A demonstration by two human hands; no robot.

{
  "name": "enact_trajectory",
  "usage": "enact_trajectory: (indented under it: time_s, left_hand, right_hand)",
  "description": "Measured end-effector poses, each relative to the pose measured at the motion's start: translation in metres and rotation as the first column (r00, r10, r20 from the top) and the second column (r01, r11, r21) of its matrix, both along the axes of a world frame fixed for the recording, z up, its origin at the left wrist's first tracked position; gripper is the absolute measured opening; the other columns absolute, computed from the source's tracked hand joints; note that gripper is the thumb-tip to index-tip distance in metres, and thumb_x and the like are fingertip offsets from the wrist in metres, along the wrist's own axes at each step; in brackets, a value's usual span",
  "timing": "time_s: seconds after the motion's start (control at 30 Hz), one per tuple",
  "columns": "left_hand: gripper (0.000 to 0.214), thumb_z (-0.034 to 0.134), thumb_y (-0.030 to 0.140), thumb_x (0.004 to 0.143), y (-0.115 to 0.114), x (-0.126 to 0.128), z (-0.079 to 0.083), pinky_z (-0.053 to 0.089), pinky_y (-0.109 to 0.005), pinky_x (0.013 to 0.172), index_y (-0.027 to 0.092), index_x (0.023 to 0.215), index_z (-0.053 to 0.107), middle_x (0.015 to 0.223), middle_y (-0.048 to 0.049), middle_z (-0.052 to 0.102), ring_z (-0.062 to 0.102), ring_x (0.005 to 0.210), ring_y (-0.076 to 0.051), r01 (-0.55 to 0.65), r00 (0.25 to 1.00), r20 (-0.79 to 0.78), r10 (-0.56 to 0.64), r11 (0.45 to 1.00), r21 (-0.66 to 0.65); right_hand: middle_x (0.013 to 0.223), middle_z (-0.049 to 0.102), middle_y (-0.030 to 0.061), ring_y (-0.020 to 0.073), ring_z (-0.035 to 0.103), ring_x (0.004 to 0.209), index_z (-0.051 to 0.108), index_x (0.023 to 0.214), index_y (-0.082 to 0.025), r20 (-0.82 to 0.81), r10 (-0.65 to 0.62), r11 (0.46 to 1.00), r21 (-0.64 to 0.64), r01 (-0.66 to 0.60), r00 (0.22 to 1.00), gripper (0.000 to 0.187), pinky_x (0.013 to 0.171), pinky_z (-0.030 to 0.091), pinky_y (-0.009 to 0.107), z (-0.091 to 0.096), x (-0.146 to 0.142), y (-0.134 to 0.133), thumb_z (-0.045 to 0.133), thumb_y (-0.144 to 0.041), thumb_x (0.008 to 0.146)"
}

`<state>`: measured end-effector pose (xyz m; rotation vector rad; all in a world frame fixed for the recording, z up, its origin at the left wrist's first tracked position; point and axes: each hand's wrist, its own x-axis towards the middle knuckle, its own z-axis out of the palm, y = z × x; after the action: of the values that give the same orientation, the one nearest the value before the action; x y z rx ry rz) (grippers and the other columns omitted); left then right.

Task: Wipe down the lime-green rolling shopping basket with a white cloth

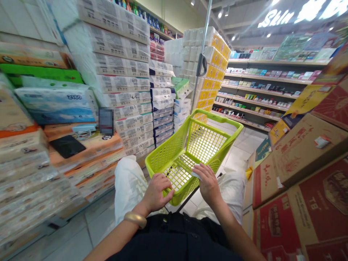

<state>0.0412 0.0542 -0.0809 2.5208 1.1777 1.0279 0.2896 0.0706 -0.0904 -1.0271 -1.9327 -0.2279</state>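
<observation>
A lime-green plastic shopping basket [174, 197] with grid walls stands tilted between my knees, and nothing shows inside it. My left hand [158, 192], a gold bangle at its wrist, lies at the basket's near left corner with its fingers curled over the rim. Over the near right rim is my right hand [208, 185]. Its fingers are bent together on a small white piece [196, 171] that looks like a tissue or cloth; most of it is hidden under the hand.
Tissue packs [54, 105] are piled at the left, with a black tablet-like object [67, 146] on them. Tall wrapped stacks [122, 65] rise behind. Cardboard cartons [307, 148] crowd my right side. Stocked shelves [261, 78] line the back, and a metal pole [202, 43] stands beyond the basket.
</observation>
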Motion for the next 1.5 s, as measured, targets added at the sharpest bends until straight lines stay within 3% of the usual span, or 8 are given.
enact_trajectory:
  time_s: [0.07, 0.23, 0.43, 0.53, 0.77, 1.0, 1.23, 1.5]
  left_hand:
    - [0.024, 0.049, 0.035, 0.086, 0.000, 0.000, 0.000, 0.038, -0.039, 0.081, 0.021, 0.069, 0.058, 0.070, -0.0024, 0.063, 0.054, 0.078, -0.020, -0.001, 1.000, 0.003, 0.001, 1.000, -0.001]
    - [0.025, 0.048, 0.036, 0.087, 0.000, -0.001, 0.001, 0.038, -0.039, 0.080, 0.021, 0.070, 0.059, 0.071, -0.0027, 0.063, 0.054, 0.077, -0.020, 0.006, 1.000, -0.015, -0.006, 1.000, 0.022]
    - [0.028, 0.047, 0.037, 0.088, 0.000, -0.001, 0.002, 0.038, -0.039, 0.081, 0.021, 0.068, 0.057, 0.068, -0.0024, 0.062, 0.053, 0.076, -0.020, 0.004, 1.000, -0.018, -0.003, 1.000, 0.022]
    - [0.028, 0.046, 0.036, 0.088, -0.001, -0.001, 0.002, 0.037, -0.038, 0.081, 0.021, 0.068, 0.056, 0.069, -0.0025, 0.062, 0.053, 0.077, -0.020, -0.001, 1.000, -0.018, 0.001, 1.000, 0.015]
    - [0.030, 0.042, 0.032, 0.091, 0.002, -0.002, -0.002, 0.037, -0.038, 0.080, 0.020, 0.067, 0.056, 0.068, -0.0023, 0.061, 0.052, 0.075, -0.020, -0.002, 1.000, -0.024, 0.003, 0.999, 0.041]
    - [0.031, 0.041, 0.032, 0.091, 0.002, -0.002, -0.001, 0.037, -0.038, 0.079, 0.020, 0.065, 0.053, 0.066, -0.0020, 0.060, 0.052, 0.074, -0.019, -0.008, 1.000, -0.023, 0.009, 0.999, 0.039]
    - [0.030, 0.042, 0.032, 0.091, 0.003, -0.003, -0.004, 0.037, -0.038, 0.078, 0.021, 0.066, 0.054, 0.065, -0.0019, 0.059, 0.051, 0.072, -0.019, 0.001, 1.000, -0.020, 0.001, 0.998, 0.068]
    - [0.031, 0.041, 0.032, 0.091, 0.002, -0.002, 0.001, 0.038, -0.039, 0.079, 0.021, 0.064, 0.053, 0.066, -0.0026, 0.061, 0.052, 0.074, -0.019, -0.014, 1.000, -0.025, 0.015, 0.999, 0.041]
  right_hand:
    - [0.122, 0.071, 0.0058, 0.0211, 0.056, 0.128, 0.066, 0.121, -0.026, 0.009, 0.014, 1.000, -0.018, -0.014, 1.000, 0.043, 0.113, 0.040, 0.046, -0.001, -0.010, -0.007, 0.043, -0.005, 0.092]
    - [0.122, 0.070, 0.0055, 0.0187, 0.054, 0.130, 0.065, 0.121, -0.024, 0.111, 0.188, 0.982, -0.026, -0.186, 0.976, 0.040, 0.114, 0.039, 0.043, -0.008, -0.039, -0.030, 0.041, -0.008, 0.094]
    - [0.120, 0.071, 0.0064, 0.0210, 0.057, 0.127, 0.065, 0.122, -0.024, 0.022, 0.039, 0.999, -0.023, -0.038, 0.999, 0.046, 0.114, 0.040, 0.047, -0.001, -0.006, -0.003, 0.041, -0.003, 0.089]
    - [0.120, 0.071, 0.0064, 0.0208, 0.056, 0.128, 0.066, 0.120, -0.023, -0.002, -0.014, 1.000, -0.012, 0.014, 1.000, 0.046, 0.115, 0.037, 0.047, 0.000, -0.005, -0.001, 0.040, -0.001, 0.089]
    - [0.120, 0.071, 0.0031, 0.0164, 0.054, 0.130, 0.066, 0.118, -0.027, 0.126, 0.210, 0.978, -0.026, -0.208, 0.970, 0.040, 0.119, 0.029, 0.041, -0.011, -0.040, -0.032, 0.042, -0.007, 0.093]
    - [0.118, 0.072, 0.0045, 0.0199, 0.057, 0.126, 0.067, 0.115, -0.024, -0.043, -0.016, 1.000, -0.010, 0.016, 0.999, 0.041, 0.116, 0.035, 0.046, -0.004, -0.017, -0.006, 0.041, -0.003, 0.091]
    - [0.118, 0.072, 0.0072, 0.0185, 0.058, 0.125, 0.063, 0.123, -0.023, 0.074, 0.207, 0.977, 0.038, -0.210, 0.975, 0.041, 0.107, 0.046, 0.039, -0.013, -0.049, -0.030, 0.041, -0.007, 0.093]
    - [0.111, 0.073, 0.0075, 0.0216, 0.062, 0.116, 0.067, 0.113, -0.022, -0.075, 0.062, 0.998, -0.003, -0.063, 0.995, 0.036, 0.102, 0.049, 0.044, 0.000, -0.024, -0.008, 0.043, -0.006, 0.091]
